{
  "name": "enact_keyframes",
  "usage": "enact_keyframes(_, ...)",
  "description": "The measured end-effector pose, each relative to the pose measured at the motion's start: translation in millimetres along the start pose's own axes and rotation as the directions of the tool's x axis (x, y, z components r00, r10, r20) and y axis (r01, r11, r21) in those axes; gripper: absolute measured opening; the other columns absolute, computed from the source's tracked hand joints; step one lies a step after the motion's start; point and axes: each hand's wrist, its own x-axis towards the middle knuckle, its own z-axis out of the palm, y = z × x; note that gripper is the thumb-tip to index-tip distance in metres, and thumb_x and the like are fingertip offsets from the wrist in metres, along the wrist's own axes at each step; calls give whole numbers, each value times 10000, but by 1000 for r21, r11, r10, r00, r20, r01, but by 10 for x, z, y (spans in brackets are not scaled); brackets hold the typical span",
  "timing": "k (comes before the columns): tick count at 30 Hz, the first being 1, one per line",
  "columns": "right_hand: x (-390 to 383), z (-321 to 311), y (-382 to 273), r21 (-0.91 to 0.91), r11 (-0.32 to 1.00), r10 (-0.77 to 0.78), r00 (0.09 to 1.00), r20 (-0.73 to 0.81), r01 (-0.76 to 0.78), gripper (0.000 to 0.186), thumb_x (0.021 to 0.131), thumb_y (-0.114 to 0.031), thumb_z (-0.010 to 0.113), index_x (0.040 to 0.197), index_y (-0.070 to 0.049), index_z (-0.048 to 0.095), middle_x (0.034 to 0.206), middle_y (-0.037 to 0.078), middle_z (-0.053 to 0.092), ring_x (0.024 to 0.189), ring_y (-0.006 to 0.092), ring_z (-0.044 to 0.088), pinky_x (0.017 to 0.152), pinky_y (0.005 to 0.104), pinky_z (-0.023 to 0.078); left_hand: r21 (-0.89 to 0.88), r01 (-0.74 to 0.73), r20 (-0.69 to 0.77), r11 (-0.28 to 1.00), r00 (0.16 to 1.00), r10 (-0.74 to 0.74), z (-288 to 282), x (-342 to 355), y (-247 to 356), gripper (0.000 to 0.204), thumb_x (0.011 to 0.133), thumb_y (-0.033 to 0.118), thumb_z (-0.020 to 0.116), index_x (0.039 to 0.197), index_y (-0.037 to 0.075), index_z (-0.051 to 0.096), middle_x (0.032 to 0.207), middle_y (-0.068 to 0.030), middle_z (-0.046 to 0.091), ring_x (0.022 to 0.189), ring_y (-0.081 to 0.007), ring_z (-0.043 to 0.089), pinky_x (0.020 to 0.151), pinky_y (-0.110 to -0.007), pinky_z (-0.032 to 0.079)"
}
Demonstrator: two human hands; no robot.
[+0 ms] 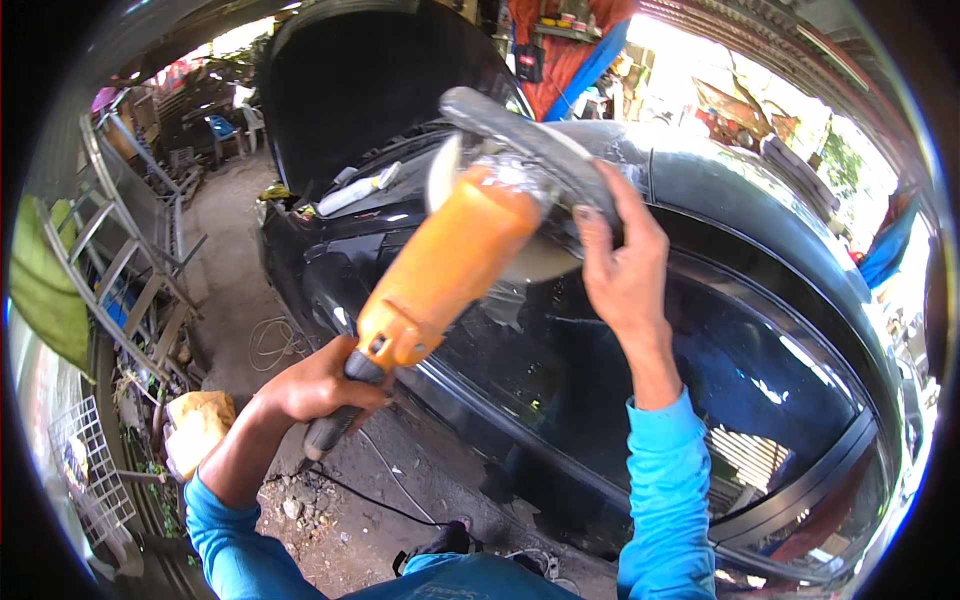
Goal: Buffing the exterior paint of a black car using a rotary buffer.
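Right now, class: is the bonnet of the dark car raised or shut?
Raised. The bonnet stands up steeply behind the orange polisher, its dark underside facing the camera, with the engine bay exposed below it.

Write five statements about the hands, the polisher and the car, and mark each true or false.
1. The left hand grips the rear handle of the orange polisher. True.
2. The right hand rests on the car window. False: it holds the polisher's grey side handle.
3. The car is white. False: it is dark.
4. The bonnet is raised. True.
5. Both sleeves are red. False: they are blue.
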Motion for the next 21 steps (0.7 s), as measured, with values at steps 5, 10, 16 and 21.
enact_keyframes(5, 68, 329, -53, 114, 993, 19, 993, 113, -32, 381, 841, -122, 667, 1186, 12, 576, 1064, 254, 635, 999, 389, 632, 857, 382, 491, -216, 68, -49, 974, 996, -81, -179, -125, -269, 233, 710, 75, 684, 886, -16, 561, 650, -52, 565, 515, -143, 576, 449, -289, 473)
enact_keyframes(10, 63, 0, -301, -102, 995, 26, 995, 98, -16, 396, 784, -85, 722, 1160, -7, 623, 1045, 193, 677, 938, 212, 667, 814, 322, 515, -241, 94, 136, 966, 989, -62, -102, -52, -343, 244, 716, 67, 685, 913, -20, 571, 653, -52, 565, 521, -143, 576, 448, -292, 474)
enact_keyframes(16, 39, -824, -817, -633, 774, -3, 1000, 11, 9, 411, 742, -32, 714, 1148, -17, 650, 1029, 134, 695, 875, 169, 663, 812, 293, 502, -351, 101, 515, 931, 851, 102, 391, 239, -282, 242, 791, 84, 677, 953, 5, 516, 686, -17, 536, 540, -90, 542, 455, -251, 469)
enact_keyframes(21, 138, -1130, -877, -694, 719, 38, 997, 68, 20, 402, 746, 9, 705, 1143, 14, 638, 1005, 158, 690, 860, 176, 664, 805, 289, 506, -498, 79, 610, 864, 740, 284, 726, 563, -333, 195, 785, 88, 659, 889, 24, 507, 650, -16, 537, 497, -90, 539, 440, -247, 458)
